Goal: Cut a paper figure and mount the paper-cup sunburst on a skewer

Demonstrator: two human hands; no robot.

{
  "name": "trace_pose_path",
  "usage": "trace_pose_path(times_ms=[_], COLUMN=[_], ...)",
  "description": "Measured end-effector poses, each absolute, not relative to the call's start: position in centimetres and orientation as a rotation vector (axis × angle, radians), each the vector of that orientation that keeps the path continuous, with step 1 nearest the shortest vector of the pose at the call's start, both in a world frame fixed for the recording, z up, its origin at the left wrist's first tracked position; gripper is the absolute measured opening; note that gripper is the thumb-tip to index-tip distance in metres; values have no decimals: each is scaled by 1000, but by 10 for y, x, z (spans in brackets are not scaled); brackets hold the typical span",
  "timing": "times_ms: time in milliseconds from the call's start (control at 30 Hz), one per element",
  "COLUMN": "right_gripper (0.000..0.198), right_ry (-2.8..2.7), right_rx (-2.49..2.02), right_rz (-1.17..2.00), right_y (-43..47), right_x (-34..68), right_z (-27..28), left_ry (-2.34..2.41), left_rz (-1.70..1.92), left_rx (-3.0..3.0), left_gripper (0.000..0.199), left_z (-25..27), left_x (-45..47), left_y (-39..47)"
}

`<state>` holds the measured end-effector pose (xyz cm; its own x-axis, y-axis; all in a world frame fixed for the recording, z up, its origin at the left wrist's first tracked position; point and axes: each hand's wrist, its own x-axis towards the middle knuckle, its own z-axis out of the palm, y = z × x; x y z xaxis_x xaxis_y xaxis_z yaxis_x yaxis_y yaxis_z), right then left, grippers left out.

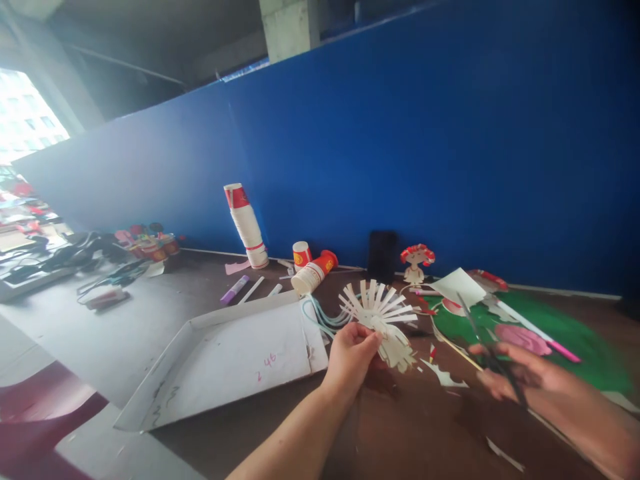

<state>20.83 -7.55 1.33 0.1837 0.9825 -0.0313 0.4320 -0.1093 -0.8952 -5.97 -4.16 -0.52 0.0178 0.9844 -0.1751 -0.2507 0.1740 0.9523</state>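
In the head view, my left hand (351, 357) pinches a white paper cutout (395, 343), whose upper edge is cut into a fan of narrow strips. Over to the right, my right hand (525, 373) is closed around dark scissors (493, 357), blurred by motion. The scissors' tip points up and left, in front of a pale paper piece (460, 287). Small white paper scraps (445, 377) lie on the brown table between my hands. Behind them stands a finished-looking paper figure (415, 263) with red curled strips around its head.
A shallow white box lid (225, 360) lies left of my hands. Behind it are a tall stack of paper cups (246, 227), a tipped cup stack (315, 272) and a purple marker (235, 290). A green sheet (575, 333) with a pink-capped pen (540, 330) lies right. A blue partition (400, 133) rises behind.
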Motion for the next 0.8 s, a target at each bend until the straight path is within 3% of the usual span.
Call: trace_pose_path(times_ms=[200, 333, 500, 800], right_gripper=[54, 47, 38, 43], right_ry=[-1167, -1134, -1084, -1040], right_rx=[-1495, -1443, -1404, -1412], right_rz=[1117, 1242, 1292, 1409], right_y=[-51, -46, -50, -48], right_x=[168, 164, 168, 163], right_z=[34, 19, 8, 7], left_ry=[1233, 1310, 1318, 1150], left_rz=[1073, 1012, 1039, 973], left_rx=[1243, 1387, 1403, 1161], left_gripper=[22, 13, 14, 30], left_z=[14, 19, 5, -16], left_x=[-44, -30, -18, -22], left_y=[-35, -32, -34, -37])
